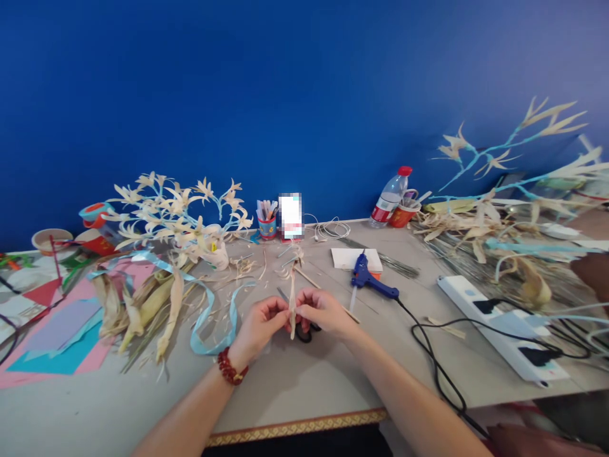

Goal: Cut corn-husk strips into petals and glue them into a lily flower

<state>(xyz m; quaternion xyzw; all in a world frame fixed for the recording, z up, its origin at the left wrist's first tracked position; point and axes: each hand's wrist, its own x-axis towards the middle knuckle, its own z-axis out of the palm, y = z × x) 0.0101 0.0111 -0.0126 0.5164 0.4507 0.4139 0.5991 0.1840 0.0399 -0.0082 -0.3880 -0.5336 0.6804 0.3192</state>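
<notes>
Left hand (pixel 267 317) and right hand (pixel 324 311) pinch a husk (pixel 293 289) together. By the wall (pixel 295 95), pens (pixel 266 208) crowd a cup (pixel 267 229); a red tub (pixel 402 217) beside the bottle (pixel 386 202) holds blurred oddments (pixel 410 196).

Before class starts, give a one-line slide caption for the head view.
Left hand and right hand pinch a pale strip above the table, a blue glue gun lying at right.

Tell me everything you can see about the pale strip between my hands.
The pale strip is slender, cream-beige and papery-looking, like dried husk. It points lengthwise away from you, above the table, with its near end poking out below the fingers. Your left hand and right hand both pinch it at the fingertips. Blur hides its fine texture and whether its far end joins anything.
</notes>
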